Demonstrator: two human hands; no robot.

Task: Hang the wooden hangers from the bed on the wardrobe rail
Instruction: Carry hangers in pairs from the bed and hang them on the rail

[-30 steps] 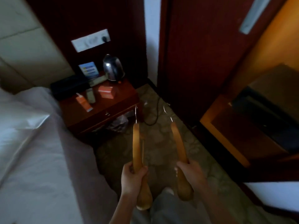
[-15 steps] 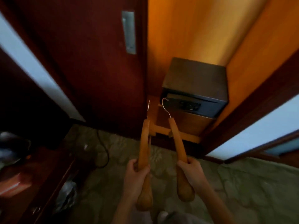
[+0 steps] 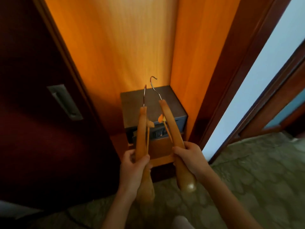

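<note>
The left hand (image 3: 133,166) grips 1 wooden hanger (image 3: 142,129), fingers curled round it; the right hand (image 3: 188,156) grips the other hanger (image 3: 171,128). Both metal hooks point up toward the open wardrobe (image 3: 115,47), above a dark safe (image 3: 175,104).

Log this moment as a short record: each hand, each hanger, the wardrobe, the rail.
left hand: grips the left hanger near its lower end
right hand: grips the right hanger the same way
hooks: both point up and away from the person, caught on nothing
safe: dark, low inside the open wardrobe, behind the hangers
sliding door: at the left, with a recessed metal handle
rail: not in view
</note>
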